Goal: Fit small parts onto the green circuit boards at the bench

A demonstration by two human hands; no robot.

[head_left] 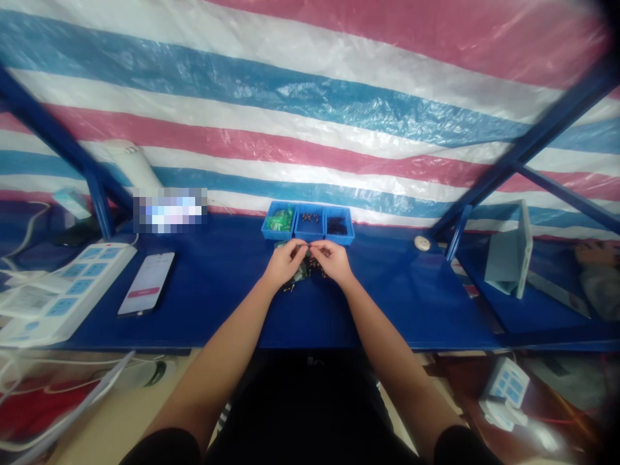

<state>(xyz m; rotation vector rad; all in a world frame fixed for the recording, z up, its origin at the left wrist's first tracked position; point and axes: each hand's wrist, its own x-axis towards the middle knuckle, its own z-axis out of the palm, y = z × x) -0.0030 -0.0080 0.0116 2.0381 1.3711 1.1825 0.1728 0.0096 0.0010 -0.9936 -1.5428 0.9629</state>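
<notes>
My left hand [285, 261] and my right hand [332, 260] meet over the blue table [217, 290], fingertips pinched together on a tiny dark part that I cannot name. Under and between the hands lies a small heap of dark parts [299, 276]. Just beyond them stand three small blue bins: the left bin [279, 221] holds green pieces, the middle bin [310, 222] and the right bin [338, 225] hold small dark pieces.
A phone [146, 283] lies screen-up to the left, beside a white power strip [58, 294]. A striped tarp hangs behind. A blue frame post [455, 232] and a grey stand [511, 255] are at the right, where another person's hand [595, 253] shows.
</notes>
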